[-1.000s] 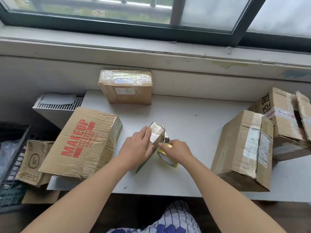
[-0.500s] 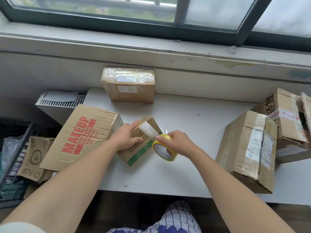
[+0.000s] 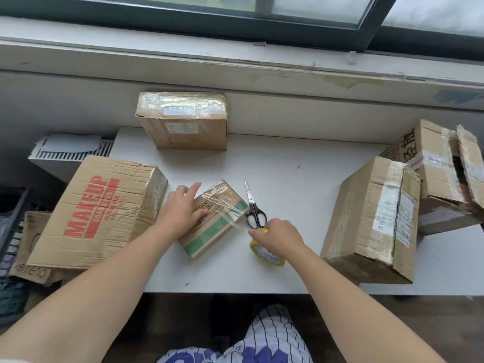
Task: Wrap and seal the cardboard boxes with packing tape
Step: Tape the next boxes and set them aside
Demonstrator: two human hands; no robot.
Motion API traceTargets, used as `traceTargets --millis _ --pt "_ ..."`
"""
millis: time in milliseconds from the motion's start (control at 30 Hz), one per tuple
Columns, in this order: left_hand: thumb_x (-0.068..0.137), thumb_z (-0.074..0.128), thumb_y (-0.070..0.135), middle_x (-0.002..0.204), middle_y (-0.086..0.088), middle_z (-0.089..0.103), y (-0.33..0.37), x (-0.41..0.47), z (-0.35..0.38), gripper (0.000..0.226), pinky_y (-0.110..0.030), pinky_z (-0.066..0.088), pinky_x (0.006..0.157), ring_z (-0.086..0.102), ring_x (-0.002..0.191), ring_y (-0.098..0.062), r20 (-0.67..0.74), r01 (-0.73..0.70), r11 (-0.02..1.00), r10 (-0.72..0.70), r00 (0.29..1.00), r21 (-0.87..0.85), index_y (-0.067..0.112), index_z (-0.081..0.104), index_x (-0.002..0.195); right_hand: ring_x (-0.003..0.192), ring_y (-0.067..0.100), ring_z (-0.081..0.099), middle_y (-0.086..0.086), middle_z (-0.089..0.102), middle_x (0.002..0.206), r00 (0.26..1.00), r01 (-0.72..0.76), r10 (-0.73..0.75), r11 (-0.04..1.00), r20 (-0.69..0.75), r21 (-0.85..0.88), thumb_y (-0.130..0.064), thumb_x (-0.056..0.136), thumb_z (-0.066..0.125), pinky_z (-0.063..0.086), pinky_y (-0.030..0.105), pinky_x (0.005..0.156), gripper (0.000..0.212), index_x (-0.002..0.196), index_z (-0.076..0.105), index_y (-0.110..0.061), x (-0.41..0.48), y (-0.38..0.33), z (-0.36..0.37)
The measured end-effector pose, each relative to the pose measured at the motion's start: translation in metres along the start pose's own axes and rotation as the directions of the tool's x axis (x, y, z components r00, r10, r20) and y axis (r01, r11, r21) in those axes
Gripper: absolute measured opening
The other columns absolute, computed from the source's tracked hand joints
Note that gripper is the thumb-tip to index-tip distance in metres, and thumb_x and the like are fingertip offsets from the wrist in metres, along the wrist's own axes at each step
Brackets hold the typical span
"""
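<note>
On the white table [image 3: 301,163] the small box [image 3: 209,231], tipped on edge half a second ago, is now laid flat beside the MAKEUP box [image 3: 99,205]. It is pressed down by the left hand [image 3: 180,210], fingers laid loosely across its top. The tape roll [image 3: 267,258] is gripped by the curled right hand [image 3: 277,238] and drawn off the box. The scissors [image 3: 252,208] are seen alongside. A clear strip [image 3: 227,208] is stretched across the top, so cutting is judged next.

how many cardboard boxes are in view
6: small one under the left hand, taped one by the wall, MAKEUP box left, one partly hidden below it, two at right. Others may be hidden.
</note>
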State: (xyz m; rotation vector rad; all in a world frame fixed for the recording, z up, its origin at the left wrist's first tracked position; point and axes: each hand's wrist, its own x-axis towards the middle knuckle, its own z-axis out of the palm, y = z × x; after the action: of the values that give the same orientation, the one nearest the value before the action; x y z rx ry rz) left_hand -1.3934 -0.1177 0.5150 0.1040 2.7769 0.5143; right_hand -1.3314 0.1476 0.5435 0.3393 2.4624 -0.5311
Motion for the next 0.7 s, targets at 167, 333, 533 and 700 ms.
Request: traceTargets --millis 167,333,533,700 --pt "0.098 0.042 0.067 0.168 -0.005 0.013 0.025 -0.023 0.011 0.080 -0.060 0.024 0.119 0.022 0.148 -0.031 0.082 -0.133 0.972 0.119 0.990 0.194 0.028 0.016 0.162 0.075 0.020 0.067 0.001 0.070 0.076 1.000 -0.015 0.016 1.000 -0.022 0.004 -0.058 0.086 0.056 0.053 0.031 0.067 0.045 0.077 0.062 -0.015 0.002 -0.001 0.003" --pt "0.069 0.047 0.094 0.168 0.000 -0.026 0.024 -0.028 0.018 0.132 -0.071 0.011 0.118 -0.004 0.157 -0.031 0.221 -0.145 0.941 0.078 0.972 0.307 0.024 -0.016 0.162 0.077 0.022 0.068 0.002 0.071 0.078 1.000 -0.028 0.028 1.000 -0.015 -0.005 -0.062 0.087 0.049 0.056 0.032 0.071 0.049 0.084 0.064 -0.015 -0.004 0.002 0.008" --pt "0.089 0.039 0.074 0.164 0.007 -0.036 0.028 -0.033 0.026 0.105 -0.083 0.009 0.109 -0.024 0.155 -0.027 0.200 -0.224 0.887 0.153 0.968 0.404 0.024 -0.018 0.162 0.077 0.025 0.061 0.002 0.062 0.078 0.998 -0.025 0.021 0.998 -0.054 -0.061 -0.057 0.092 0.047 0.046 0.031 0.063 0.046 0.078 0.058 -0.015 -0.015 0.000 0.012" --pt "0.102 0.033 0.060 0.167 -0.003 -0.031 0.033 -0.042 0.031 0.074 -0.086 0.000 0.104 -0.027 0.153 -0.035 0.209 -0.250 0.877 0.177 0.962 0.411 0.053 -0.019 0.155 0.083 0.028 0.061 0.004 0.062 0.085 0.999 -0.038 0.038 0.997 -0.007 -0.071 -0.055 0.094 0.047 0.042 0.031 0.063 0.044 0.070 0.046 -0.018 -0.017 -0.009 0.016"
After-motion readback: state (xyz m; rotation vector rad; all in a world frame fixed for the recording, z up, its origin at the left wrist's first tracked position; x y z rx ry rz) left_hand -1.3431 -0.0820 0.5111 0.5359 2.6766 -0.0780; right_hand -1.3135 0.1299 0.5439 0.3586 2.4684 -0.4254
